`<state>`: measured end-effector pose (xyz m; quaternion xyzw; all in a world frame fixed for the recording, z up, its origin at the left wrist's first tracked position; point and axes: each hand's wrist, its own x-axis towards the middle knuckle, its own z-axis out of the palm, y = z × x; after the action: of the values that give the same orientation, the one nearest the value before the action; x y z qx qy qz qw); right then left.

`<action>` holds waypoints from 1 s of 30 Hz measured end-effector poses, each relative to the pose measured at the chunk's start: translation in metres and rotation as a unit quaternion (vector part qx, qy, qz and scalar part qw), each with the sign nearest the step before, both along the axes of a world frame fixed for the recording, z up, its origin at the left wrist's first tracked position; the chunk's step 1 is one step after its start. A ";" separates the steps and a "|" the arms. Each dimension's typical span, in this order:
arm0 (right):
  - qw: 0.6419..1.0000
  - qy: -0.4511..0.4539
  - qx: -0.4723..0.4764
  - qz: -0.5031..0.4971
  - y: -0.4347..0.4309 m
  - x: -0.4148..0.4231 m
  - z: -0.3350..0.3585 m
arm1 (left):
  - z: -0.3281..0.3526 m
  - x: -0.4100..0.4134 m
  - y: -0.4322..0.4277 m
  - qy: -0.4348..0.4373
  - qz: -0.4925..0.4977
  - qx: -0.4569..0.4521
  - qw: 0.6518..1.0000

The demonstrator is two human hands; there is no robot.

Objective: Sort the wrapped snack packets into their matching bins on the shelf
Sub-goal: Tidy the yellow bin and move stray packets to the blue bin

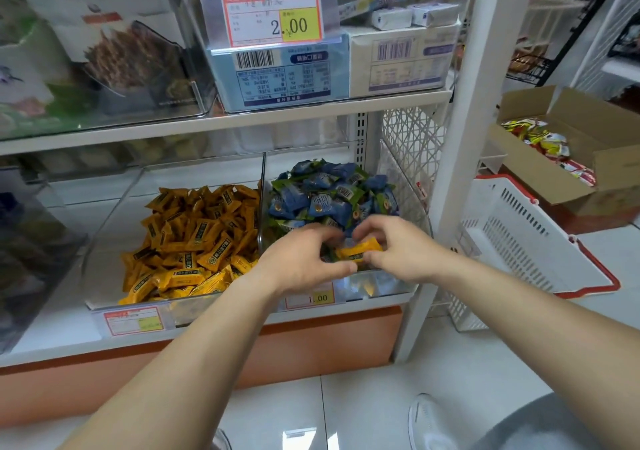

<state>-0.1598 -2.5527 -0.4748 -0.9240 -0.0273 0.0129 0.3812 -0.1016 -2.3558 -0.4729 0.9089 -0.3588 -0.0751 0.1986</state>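
Reaching over the front of the right bin point(381, 288), both hands meet low on the shelf.

Right hand point(401, 252): fingers curled, pinching the right end of a single yellow packet point(358, 251). The packet lies roughly level, tilted slightly up to the right. It sits between the two hands, just above the blue packets point(329, 193) heaped in that bin.

Left hand point(304, 262): fingers curled and motion-blurred at the packet's left end, thumb just under it. Cannot tell whether it grips the packet or something beneath.

Left bin point(110, 228) touches the right bin along a clear dividing wall. It holds a heap of yellow packets point(194, 238) in the same wrapper colour as the held one. The held packet is over the right bin, to the right of that wall.

Price tag point(311, 298) reading 1.00 shows below the left wrist. White basket point(519, 238) with red handles stands on the floor to the right. Open cardboard box point(533, 172) behind it holds red-and-yellow packets.
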 end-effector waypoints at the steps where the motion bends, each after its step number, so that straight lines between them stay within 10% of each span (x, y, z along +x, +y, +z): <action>1: 0.998 0.001 0.064 -0.007 0.004 0.002 0.000 | 0.000 -0.001 0.001 0.007 0.002 -0.043 0.999; 6: 0.964 -0.029 0.255 -0.069 0.010 0.011 0.006 | 0.007 -0.002 0.005 -0.015 0.081 -0.156 0.984; 15: 0.976 0.049 -0.193 0.087 0.009 0.024 -0.004 | 0.024 -0.009 0.016 -0.168 0.151 -0.054 0.973; 26: 0.957 -0.106 -0.269 -0.037 0.004 0.025 0.017 | 0.029 -0.004 0.046 -0.048 0.127 -0.117 0.984; 30: 0.978 0.014 -0.200 0.053 0.020 0.025 0.004 | 0.028 -0.006 0.051 -0.024 0.110 -0.122 0.986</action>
<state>-0.1345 -2.5331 -0.4706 -0.9786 -0.0676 0.0508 0.1877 -0.1075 -2.3051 -0.4451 0.9135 -0.2673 0.0132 0.3064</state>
